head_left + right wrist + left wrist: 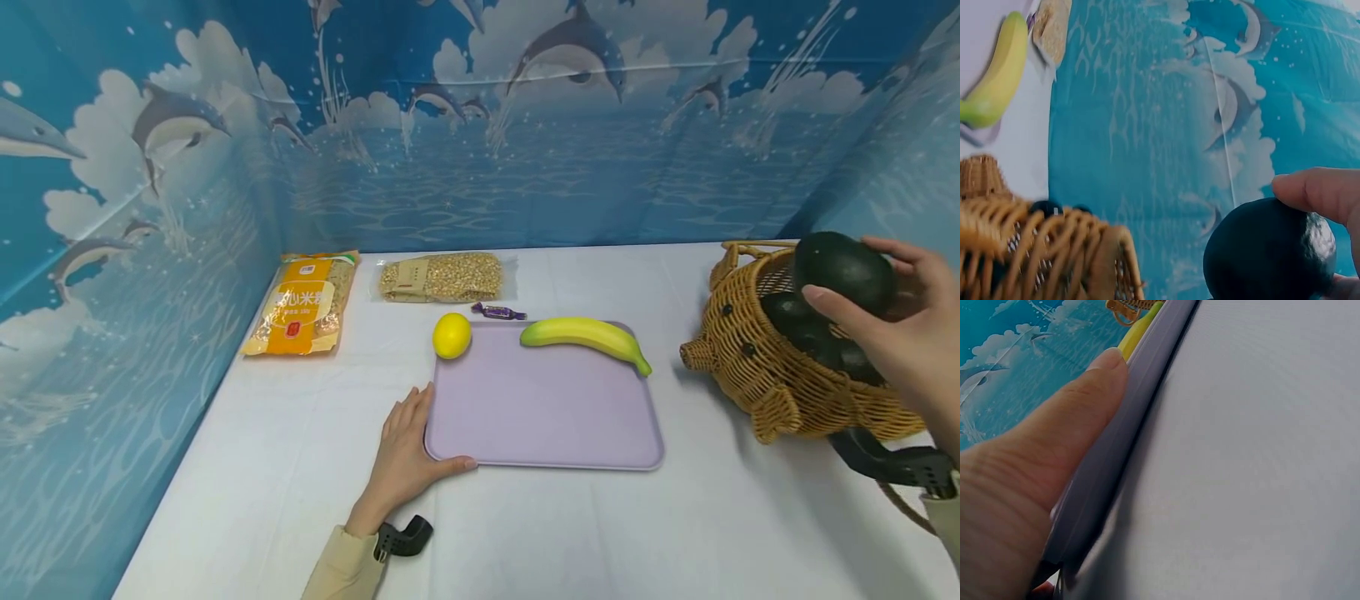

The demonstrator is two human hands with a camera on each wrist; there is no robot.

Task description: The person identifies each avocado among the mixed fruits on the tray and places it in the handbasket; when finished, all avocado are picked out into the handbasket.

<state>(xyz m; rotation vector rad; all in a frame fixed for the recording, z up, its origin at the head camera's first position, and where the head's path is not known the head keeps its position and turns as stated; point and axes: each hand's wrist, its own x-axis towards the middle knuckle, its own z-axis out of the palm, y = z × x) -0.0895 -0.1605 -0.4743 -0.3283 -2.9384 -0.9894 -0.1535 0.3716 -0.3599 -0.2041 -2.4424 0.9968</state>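
My right hand (926, 321) grips a smooth, dark green oval fruit (843, 271) between thumb and fingers, above the mouth of a wicker basket (802, 396) shaped like an animal. More dark green fruit (798, 321) lies inside the basket. In the right wrist view, the held fruit (1266, 253) shows beside the basket's woven rim (1116, 250). My left hand (408, 454) is spread at the near left corner of a lilac tray (547, 408), its thumb along the front edge. A lemon (452, 336) sits at the tray's far left corner, and a banana (585, 335) lies across its far right part.
Beyond the tray lie a purple-wrapped candy (498, 312) and a clear bag of yellowish grains (442, 277). An orange-labelled food packet (303, 304) lies at the far left. A blue dolphin-print curtain (525, 183) borders the white table (562, 533).
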